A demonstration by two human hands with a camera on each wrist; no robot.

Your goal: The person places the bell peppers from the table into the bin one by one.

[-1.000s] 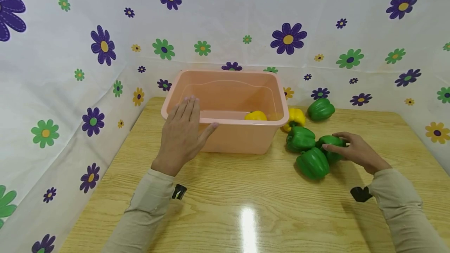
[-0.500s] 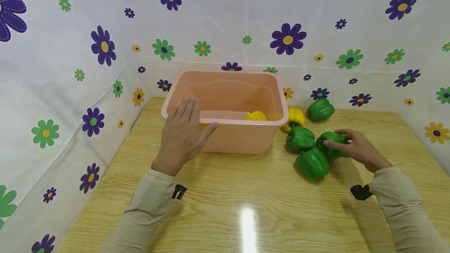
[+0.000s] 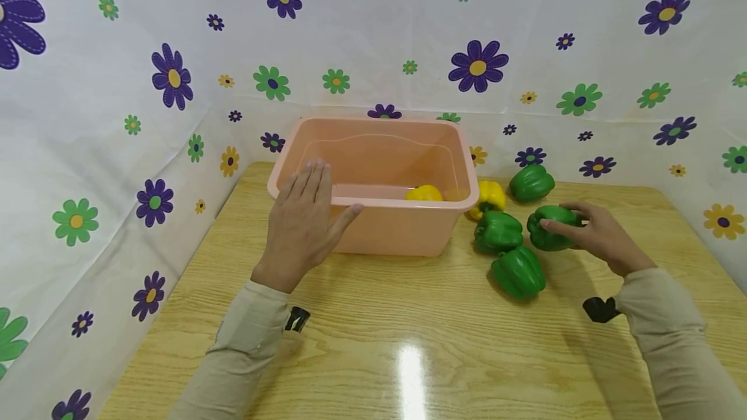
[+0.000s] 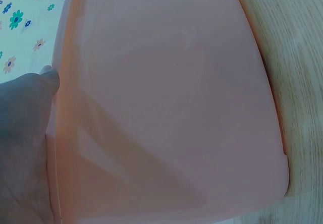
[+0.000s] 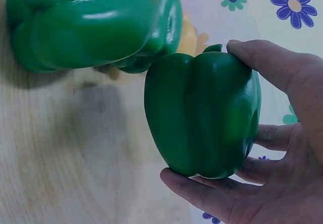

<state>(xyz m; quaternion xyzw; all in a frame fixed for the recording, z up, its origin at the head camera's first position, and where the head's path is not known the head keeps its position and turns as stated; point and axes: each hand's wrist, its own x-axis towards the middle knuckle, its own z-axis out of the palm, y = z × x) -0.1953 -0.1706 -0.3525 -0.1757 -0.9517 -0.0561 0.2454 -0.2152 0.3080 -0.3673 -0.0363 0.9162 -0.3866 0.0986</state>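
From the head, I see the right hand holding a green pepper just off the table, right of the tub; the left hand lies straight-fingered over its near rim. Left wrist: thumb against that rim. Right wrist: fingers curl round the pepper.

You can read no text, label, brand, number or sign in the head view or in either wrist view. The cloth behind the bench shows you printed flowers rather than lettering, and you can make out no writing on the pink tub, the green peppers or the yellow peppers.
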